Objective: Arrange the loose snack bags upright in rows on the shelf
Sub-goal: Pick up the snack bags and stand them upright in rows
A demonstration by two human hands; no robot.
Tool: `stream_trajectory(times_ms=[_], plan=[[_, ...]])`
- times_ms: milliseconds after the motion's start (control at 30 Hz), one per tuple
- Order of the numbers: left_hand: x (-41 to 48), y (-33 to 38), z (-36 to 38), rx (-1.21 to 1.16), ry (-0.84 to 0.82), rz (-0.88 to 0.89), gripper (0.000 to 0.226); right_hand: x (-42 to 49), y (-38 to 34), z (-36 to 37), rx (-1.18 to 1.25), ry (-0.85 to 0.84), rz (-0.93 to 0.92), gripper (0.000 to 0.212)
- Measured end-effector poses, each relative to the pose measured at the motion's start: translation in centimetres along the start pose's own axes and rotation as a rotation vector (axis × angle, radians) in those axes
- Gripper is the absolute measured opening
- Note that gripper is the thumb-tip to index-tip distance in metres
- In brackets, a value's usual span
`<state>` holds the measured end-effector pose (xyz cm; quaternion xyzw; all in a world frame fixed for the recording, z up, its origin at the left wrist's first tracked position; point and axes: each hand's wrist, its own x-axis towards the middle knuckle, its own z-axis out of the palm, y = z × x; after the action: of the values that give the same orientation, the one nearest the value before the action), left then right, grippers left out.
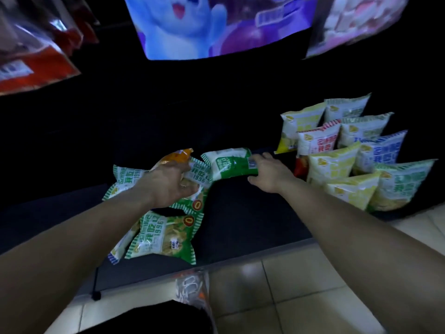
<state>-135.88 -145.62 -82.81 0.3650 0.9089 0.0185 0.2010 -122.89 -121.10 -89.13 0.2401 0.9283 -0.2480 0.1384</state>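
The shelf [252, 225] is dark and low, and its bare middle lies between two groups of bags. At 3 o'clock stand the rows [337, 165], already upright, with yellow, green, blue and one red-striped bag leaning a little on each other. At 8 o'clock lies the pile [166, 237], loose and flat, with an orange bag [178, 155] on its far edge.

The step in hand, I judge, is to carry one green bag [228, 165] from the pile to the rows. The right hand [272, 174] grips it at one end, fingers [265, 155] above and thumb below, and the bag points toward 9 o'clock, lying almost flat. To do it well, turn the bag so the sealed edge is on top, set its bottom down just beside the nearest row, and let it lean on its neighbour (a puffed bag slips easily). The left hand [166, 184] rests on the pile with fingers bent; whether they pinch a bag I cannot tell.

On the green bags "1996" is readable, next to big Chinese characters that I cannot read surely, and a "0" in a red circle. The held bag shows a barcode near the fingers.
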Motion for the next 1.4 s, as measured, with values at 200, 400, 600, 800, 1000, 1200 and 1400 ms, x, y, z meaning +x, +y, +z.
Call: stream_trajectory(times_ms=[200, 400, 600, 800, 1000, 1200, 1400], plan=[[3.0, -2.4, 1.2, -0.128, 0.035, -0.028, 0.065, 6.2, -0.6, 4.6, -0.099, 0.044, -0.038, 0.095], [2.5, -2.5, 1.6, -0.175, 0.097, -0.035, 0.060, 8.0, -0.7, 6.0, -0.272, 0.163, -0.111, 0.091], [2.6, -1.8, 0.7, -0.152, 0.131, -0.050, 0.056, 5.5, 0.5, 2.9, -0.053, 0.133, -0.154, 0.067], [2.1, -0.5, 0.2, -0.113, 0.148, -0.012, 0.055, 2.3, 2.3, 1.1, -0.084, 0.050, -0.096, 0.053], [2.0, 0.4, 0.9, -0.066, 0.140, 0.023, 0.057, 2.9, 0.9, 2.4, -0.282, 0.071, -0.010, 0.084], [2.6, 0.9, 0.4, -0.090, 0.140, 0.048, 0.061, 2.5, 1.6, 1.5, -0.187, 0.103, -0.014, 0.084], [1.5, 4.5, -1.8, -0.299, 0.156, 0.089, 0.094, -3.8, 2.3, -4.6, 0.281, 0.035, -0.180, 0.088]])
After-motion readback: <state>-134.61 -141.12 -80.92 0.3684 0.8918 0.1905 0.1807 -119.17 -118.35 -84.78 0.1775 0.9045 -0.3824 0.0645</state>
